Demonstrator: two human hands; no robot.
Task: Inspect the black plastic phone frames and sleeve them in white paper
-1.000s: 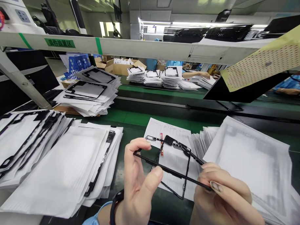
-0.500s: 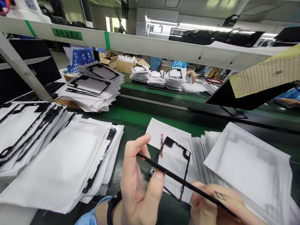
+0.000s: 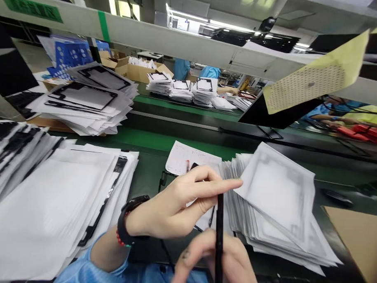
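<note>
A thin black frame (image 3: 219, 241) is turned edge-on and stands nearly upright in front of me. My left hand (image 3: 180, 203), with a dark wristband and red beads, is at its upper end; the index finger stretches past the top while the other fingers close at the frame's edge. Lower down, my right hand (image 3: 215, 258) grips the same frame, fingers wrapped around its side. Behind my hands, another black frame (image 3: 162, 181) lies on the bench, mostly covered. A printed sheet (image 3: 182, 154) with a red pen (image 3: 187, 165) lies beyond.
Stacks of white sleeves flank me, one at left (image 3: 59, 194) and one at right (image 3: 276, 194). Farther back is a pile of sleeved frames (image 3: 84, 100). A tilted dark panel (image 3: 279, 107) carries a yellow sheet (image 3: 314, 86). Brown cardboard (image 3: 355, 238) lies at right.
The frame has swung from a slanted, nearly level position to upright, still edge-on. My left hand has turned over to its top end, and my right hand has moved left. The view has shifted right.
</note>
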